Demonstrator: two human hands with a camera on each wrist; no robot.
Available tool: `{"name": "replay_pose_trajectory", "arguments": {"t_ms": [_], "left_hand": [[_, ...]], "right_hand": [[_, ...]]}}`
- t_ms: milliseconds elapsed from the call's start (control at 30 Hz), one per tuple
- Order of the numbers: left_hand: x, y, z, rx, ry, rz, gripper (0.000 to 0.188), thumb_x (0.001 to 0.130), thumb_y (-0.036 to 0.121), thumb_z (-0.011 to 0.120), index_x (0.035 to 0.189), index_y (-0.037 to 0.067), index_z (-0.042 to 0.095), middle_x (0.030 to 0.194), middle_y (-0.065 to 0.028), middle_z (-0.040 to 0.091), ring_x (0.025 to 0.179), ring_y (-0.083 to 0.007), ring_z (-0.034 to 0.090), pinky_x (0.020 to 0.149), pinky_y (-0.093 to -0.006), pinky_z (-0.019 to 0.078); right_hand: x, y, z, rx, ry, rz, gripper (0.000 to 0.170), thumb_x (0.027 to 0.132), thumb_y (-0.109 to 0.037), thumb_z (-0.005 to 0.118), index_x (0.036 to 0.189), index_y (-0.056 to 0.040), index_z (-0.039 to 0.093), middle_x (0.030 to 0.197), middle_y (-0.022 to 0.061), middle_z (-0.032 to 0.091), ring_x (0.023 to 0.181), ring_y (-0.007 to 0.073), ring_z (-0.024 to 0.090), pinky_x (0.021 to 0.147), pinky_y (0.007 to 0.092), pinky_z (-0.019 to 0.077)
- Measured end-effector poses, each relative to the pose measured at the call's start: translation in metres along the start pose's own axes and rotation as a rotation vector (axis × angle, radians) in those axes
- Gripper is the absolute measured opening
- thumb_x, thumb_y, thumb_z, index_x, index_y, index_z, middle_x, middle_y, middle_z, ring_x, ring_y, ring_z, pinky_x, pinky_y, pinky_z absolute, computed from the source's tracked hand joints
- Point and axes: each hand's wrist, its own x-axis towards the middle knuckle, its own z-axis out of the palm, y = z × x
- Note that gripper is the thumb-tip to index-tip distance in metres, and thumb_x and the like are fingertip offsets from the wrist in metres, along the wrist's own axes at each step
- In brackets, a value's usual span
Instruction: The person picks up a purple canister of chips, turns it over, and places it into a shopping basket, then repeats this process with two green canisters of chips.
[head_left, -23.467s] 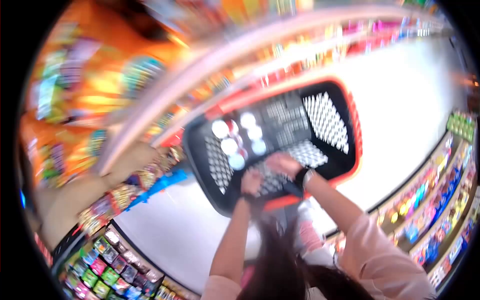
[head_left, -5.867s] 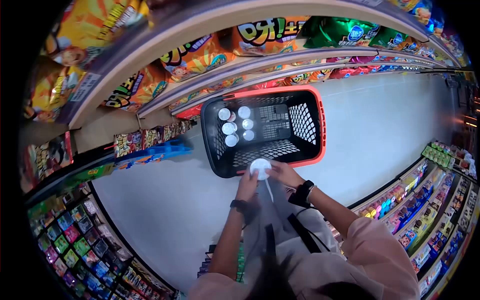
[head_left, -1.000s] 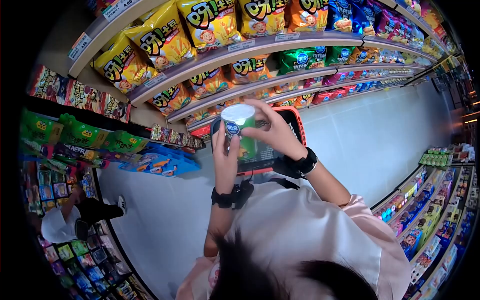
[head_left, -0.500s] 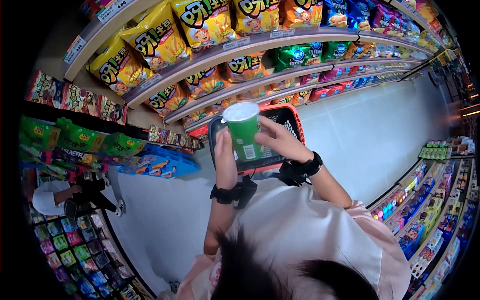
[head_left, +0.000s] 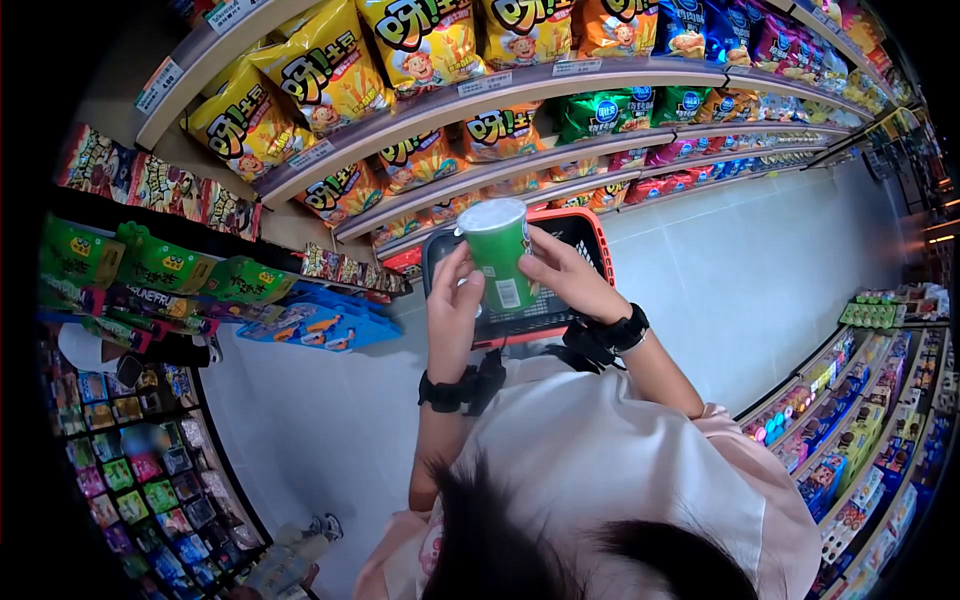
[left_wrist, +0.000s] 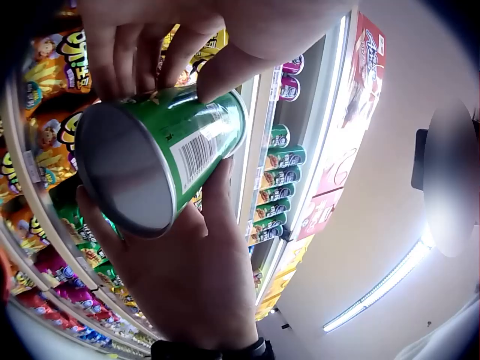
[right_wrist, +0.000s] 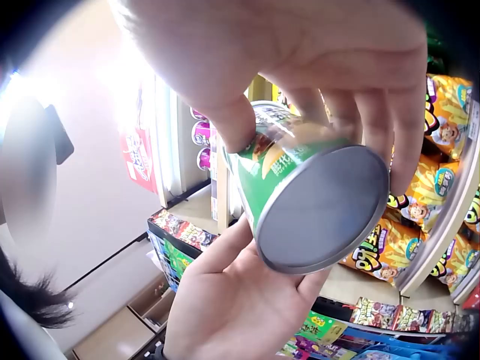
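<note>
Both hands hold a green snack can [head_left: 497,262] with a white lid, upright in front of the chest. Its barcode side faces the head camera. The left hand [head_left: 453,310] wraps its left side, thumb toward the body. On the other side, the right hand [head_left: 572,280] grips with its thumb on the label and its fingers behind. In the left wrist view the can's grey metal base [left_wrist: 127,169] shows, with the barcode label [left_wrist: 199,157] beside it. The right wrist view has potato-coloured artwork [right_wrist: 274,150] near the right thumb.
Below the can stands a black shopping basket with a red rim [head_left: 603,250], partly hidden by the hands. Shelves of yellow chip bags [head_left: 325,80] curve across the front. A blue display [head_left: 320,322] juts out at left; another rack [head_left: 870,430] lines the right.
Earlier the hands were low at the basket, which held several white-lidded cans. Since then a can has been raised to the chest and turned from its logo side to its barcode side.
</note>
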Motion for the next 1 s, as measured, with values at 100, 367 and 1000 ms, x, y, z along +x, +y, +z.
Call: {"name": "replay_pose_trajectory", "arguments": {"t_ms": [100,367,1000], "left_hand": [[0.001,-0.004,-0.001,0.053,-0.02,0.041,0.046,0.089,0.01,0.056,0.132,-0.003,0.041,0.122,-0.0071,0.045,0.112,-0.0158,0.048,0.092,-0.0273,0.0401],[0.003,0.003,0.002,0.188,-0.129,0.038,0.061,0.082,0.008,0.065,0.135,-0.002,0.037,0.121,-0.0081,0.043,0.11,-0.0173,0.049,0.089,-0.028,0.0421],[0.006,0.01,-0.004,-0.084,-0.158,-0.016,0.062,0.088,0.001,0.053,0.143,0.003,0.024,0.134,-0.0124,0.041,0.117,-0.0181,0.047,0.09,-0.0258,0.0411]], "right_hand": [[0.0,-0.001,0.001,0.009,0.02,0.004,0.052,0.094,-0.017,0.052,0.14,-0.0047,0.031,0.115,0.0012,0.052,0.091,0.0076,0.05,0.072,0.024,0.0461],[-0.003,-0.002,0.003,-0.069,0.062,-0.011,0.05,0.092,-0.016,0.056,0.136,-0.0029,0.035,0.107,0.0024,0.056,0.089,0.006,0.052,0.073,0.0205,0.0454],[-0.009,-0.008,-0.004,-0.031,0.149,0.003,0.045,0.088,-0.008,0.06,0.131,-0.0028,0.044,0.095,-0.0019,0.056,0.086,0.0053,0.053,0.078,0.0209,0.0434]]}}
